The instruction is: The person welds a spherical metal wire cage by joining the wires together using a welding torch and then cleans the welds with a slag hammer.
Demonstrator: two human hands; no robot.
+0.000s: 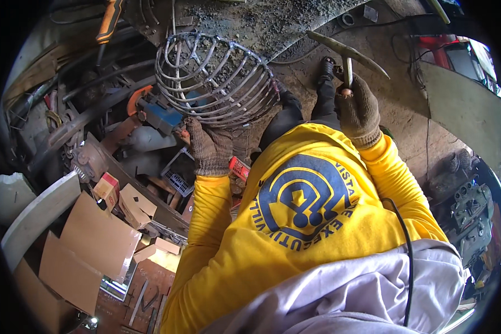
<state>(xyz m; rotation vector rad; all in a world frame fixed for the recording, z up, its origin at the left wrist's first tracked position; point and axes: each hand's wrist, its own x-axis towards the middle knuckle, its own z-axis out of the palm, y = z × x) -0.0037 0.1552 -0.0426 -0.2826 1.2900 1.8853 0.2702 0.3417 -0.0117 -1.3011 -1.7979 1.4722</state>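
Left hand [210, 149], in a brown knit glove, closed on the lower rim of a round wire cage [214, 78] — fingers curled around one of its bent steel rods. Cage domed, built of curved hoops welded to crossing ribs, lying tilted on a gritty grey worktop [273, 22] just above the hand. Right hand [359, 111], gloved the same, wrapped tight around the handle of a chipping hammer [348, 53] — raised, head pointed at both ends, well apart from the cage and to its right. Yellow sleeves on both forearms, a yellow shirt with a blue round print filling the middle of the view, a pale grey cloth [362, 289] bunched below it with a thin black cable [407, 256] running across.

Just left of the cage, a blue and orange power tool [153, 111] among dark metal bars. Lower left, torn cardboard pieces [89, 245] and a small red-and-white box [107, 186] heaped over scrap. A small red object [239, 167] beside the left wrist, kind unclear. Dark trouser legs and a black shoe [327, 67] over the dusty floor [406, 106] between cage and hammer. At right, a grey engine-like block [467, 209] near the rim of the view.
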